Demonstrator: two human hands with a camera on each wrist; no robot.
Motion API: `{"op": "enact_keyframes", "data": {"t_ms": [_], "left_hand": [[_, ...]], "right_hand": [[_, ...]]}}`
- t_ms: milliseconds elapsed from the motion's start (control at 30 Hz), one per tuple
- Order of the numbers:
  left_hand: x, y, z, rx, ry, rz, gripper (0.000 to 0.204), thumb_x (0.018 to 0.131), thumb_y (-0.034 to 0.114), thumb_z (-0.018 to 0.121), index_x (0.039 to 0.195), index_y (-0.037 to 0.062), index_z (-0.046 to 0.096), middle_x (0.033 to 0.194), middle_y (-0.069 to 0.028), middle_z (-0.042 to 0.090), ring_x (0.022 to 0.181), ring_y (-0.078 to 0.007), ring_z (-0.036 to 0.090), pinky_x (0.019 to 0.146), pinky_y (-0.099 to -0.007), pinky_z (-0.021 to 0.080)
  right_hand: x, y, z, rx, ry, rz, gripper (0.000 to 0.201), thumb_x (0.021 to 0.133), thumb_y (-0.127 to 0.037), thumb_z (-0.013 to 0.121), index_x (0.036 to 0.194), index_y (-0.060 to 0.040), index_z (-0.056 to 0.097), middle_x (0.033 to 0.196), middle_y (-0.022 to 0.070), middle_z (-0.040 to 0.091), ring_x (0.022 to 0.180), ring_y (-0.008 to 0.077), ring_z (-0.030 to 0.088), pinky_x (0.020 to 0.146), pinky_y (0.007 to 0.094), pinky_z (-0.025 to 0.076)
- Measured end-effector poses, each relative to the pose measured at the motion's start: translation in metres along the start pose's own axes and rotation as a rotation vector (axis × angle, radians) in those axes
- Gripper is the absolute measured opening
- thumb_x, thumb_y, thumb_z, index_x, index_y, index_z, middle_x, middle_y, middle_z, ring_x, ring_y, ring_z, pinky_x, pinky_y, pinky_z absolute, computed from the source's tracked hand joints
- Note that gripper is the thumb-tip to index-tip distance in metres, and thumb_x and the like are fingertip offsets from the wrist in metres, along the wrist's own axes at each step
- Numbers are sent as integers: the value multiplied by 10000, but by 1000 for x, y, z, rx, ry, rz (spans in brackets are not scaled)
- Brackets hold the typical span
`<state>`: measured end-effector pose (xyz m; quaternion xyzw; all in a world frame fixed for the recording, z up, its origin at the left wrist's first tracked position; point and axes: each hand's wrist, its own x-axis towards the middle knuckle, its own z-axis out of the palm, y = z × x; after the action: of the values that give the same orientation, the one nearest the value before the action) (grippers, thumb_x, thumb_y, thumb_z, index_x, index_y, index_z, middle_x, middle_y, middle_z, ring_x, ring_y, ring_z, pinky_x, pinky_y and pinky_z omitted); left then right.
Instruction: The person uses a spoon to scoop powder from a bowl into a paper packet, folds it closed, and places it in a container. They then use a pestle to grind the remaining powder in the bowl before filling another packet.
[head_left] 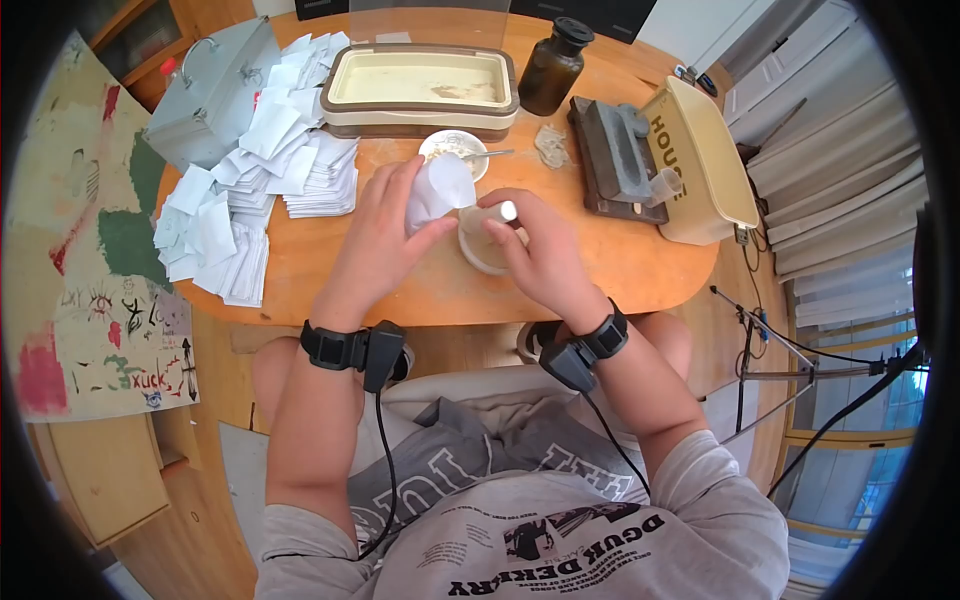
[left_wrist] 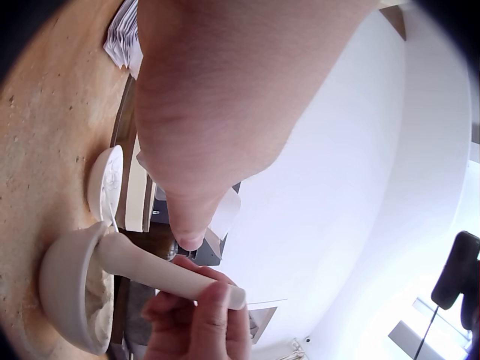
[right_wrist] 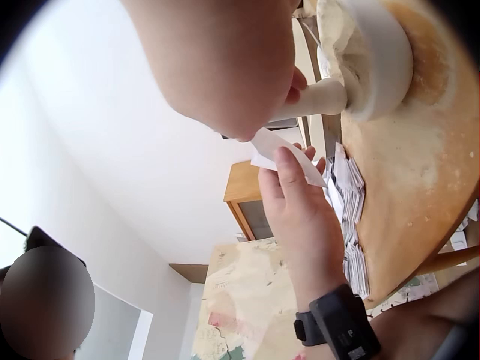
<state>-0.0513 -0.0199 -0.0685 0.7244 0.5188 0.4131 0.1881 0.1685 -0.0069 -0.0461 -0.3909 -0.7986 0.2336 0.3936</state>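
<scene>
My left hand (head_left: 372,238) pinches a curved piece of white paper (head_left: 443,192) between thumb and fingers, above the table left of the mortar. In my right hand (head_left: 548,252) is a white pestle (left_wrist: 161,274), its thin end gripped by thumb and fingers. The pestle slants, with its thick head at the rim of a white mortar (left_wrist: 60,289). Pale powdery material (left_wrist: 99,307) lies inside the mortar. Just behind the hands stands a small white bowl (head_left: 482,172) with a spoon (head_left: 492,154) and pale crumbs in it.
Stacks of folded white papers (head_left: 322,180) cover the table's left side beside a metal case (head_left: 215,95). At the back are a cream tray (head_left: 420,118) and a dark brown jar (head_left: 552,68). To the right stand a grey device (head_left: 612,150) and a cream bin (head_left: 705,160).
</scene>
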Motion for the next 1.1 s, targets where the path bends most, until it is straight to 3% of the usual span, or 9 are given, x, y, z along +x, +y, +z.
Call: {"op": "enact_keyframes", "data": {"t_ms": [167, 500, 567, 700, 800, 867, 1100], "left_hand": [[0, 1, -2, 6, 6, 1, 661, 885, 230, 751, 1426, 15, 438, 1341, -186, 508, 1243, -353, 508, 1057, -407, 420], [-1, 1, -1, -12, 6, -15, 652, 883, 227, 750, 1422, 19, 447, 1334, -184, 514, 1242, -348, 510, 1059, -406, 418], [0, 1, -1, -2, 4, -10, 651, 883, 226, 749, 1422, 20, 447, 1334, -184, 514, 1243, -346, 509, 1059, -406, 417], [0, 2, -3, -15, 0, -14, 650, 884, 227, 747, 1423, 25, 446, 1330, -182, 514, 1244, -344, 508, 1060, -403, 415], [-1, 3, -3, -16, -8, -22, 652, 885, 229, 746, 1424, 23, 444, 1328, -183, 514, 1243, -346, 507, 1060, -401, 414], [0, 3, -3, -16, -11, -21, 652, 885, 230, 745, 1425, 22, 443, 1327, -183, 514, 1242, -347, 507, 1061, -401, 413], [-1, 2, -5, -9, 27, -11, 658, 881, 244, 752, 1415, 7, 449, 1334, -191, 513, 1253, -348, 507, 1068, -406, 410]], "right_hand": [[3, 8, -6, 16, -24, 132, 166, 973, -133, 638, 1090, -18, 610, 940, 169, 647, 816, 308, 649, 715, 378, 518], [5, 10, -6, 118, -41, 146, 194, 980, -150, 641, 1126, -25, 614, 931, 156, 654, 812, 290, 657, 735, 358, 530], [5, 11, -2, 43, -45, 5, 198, 979, -150, 643, 1129, -25, 614, 938, 155, 659, 811, 288, 662, 734, 358, 532], [4, 14, -5, 57, -103, 127, 201, 976, -138, 645, 1136, -21, 616, 971, 155, 664, 839, 290, 667, 759, 357, 535], [4, 12, -3, 106, -41, 108, 216, 971, -121, 648, 1160, -19, 620, 999, 154, 668, 862, 296, 664, 776, 357, 539], [5, 14, 1, 69, 2, -8, 240, 970, -104, 645, 1193, -22, 619, 1059, 158, 681, 915, 301, 672, 795, 356, 544], [-2, 21, 4, 113, -60, -18, 261, 978, -101, 632, 1229, -30, 613, 1159, 158, 687, 1009, 306, 684, 842, 355, 546]]}}
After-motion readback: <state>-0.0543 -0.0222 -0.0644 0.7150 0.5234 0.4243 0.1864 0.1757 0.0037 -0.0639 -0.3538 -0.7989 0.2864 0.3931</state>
